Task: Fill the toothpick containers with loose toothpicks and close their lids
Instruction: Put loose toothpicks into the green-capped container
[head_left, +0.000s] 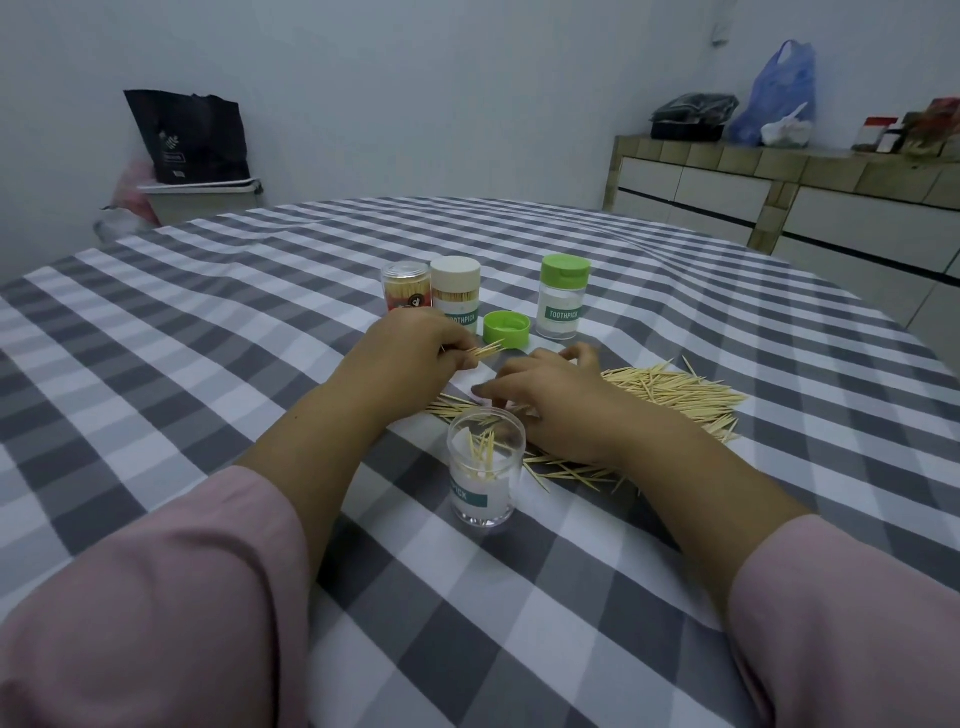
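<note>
An open clear toothpick container (485, 470) stands near me on the checked tablecloth (218, 332), holding several toothpicks. Its green lid (506, 328) lies upside down farther back. Loose toothpicks (670, 389) are spread in a pile to the right and behind the container. My left hand (410, 348) pinches a small bunch of toothpicks above the cloth. My right hand (550, 395) rests on the pile with fingers curled down onto the toothpicks; whether it grips any is hidden. Three closed containers stand at the back: a red-labelled one (408, 286), a cream-lidded one (456, 288), a green-lidded one (563, 296).
A low cabinet (779, 197) with bags and boxes on top runs along the right wall. A bin with a black bag (192, 140) stands beyond the table's far left edge.
</note>
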